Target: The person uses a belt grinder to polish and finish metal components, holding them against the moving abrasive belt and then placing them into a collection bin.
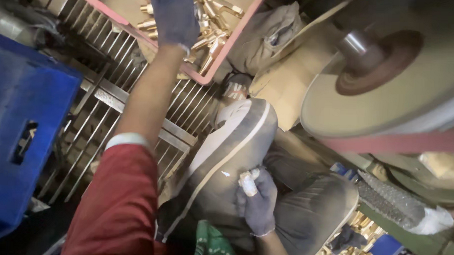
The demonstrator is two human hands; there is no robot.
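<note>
The brass fittings (210, 21) are small, shiny, gold-coloured pieces with tube-like ends, heaped loosely in a pink tray (224, 57) at 12 o'clock in the view. The tray sits on a metal grating (112, 103) of thin parallel bars that runs from 11 o'clock down toward 8 o'clock, with a blue plastic crate (20, 135) at 9 o'clock beside it. At 3 o'clock a large beige disc-shaped wheel (399, 83) with a brown hub fills the upper right, a red band below it. More brass pieces (353, 247) lie in a heap at 5 o'clock, near a blue box corner. The place is dusty and cluttered, with grey cloth draped over the person's lap. The left hand (174, 15), in a dark blue glove, stretches out at full arm's length to 12 o'clock over the tray, its back toward the camera, resting on the fittings; whether its fingers grip one cannot be told. The right hand (257, 201), also gloved, rests at 6 o'clock on the lap, fingers curled around a small pale object (247, 182).
</note>
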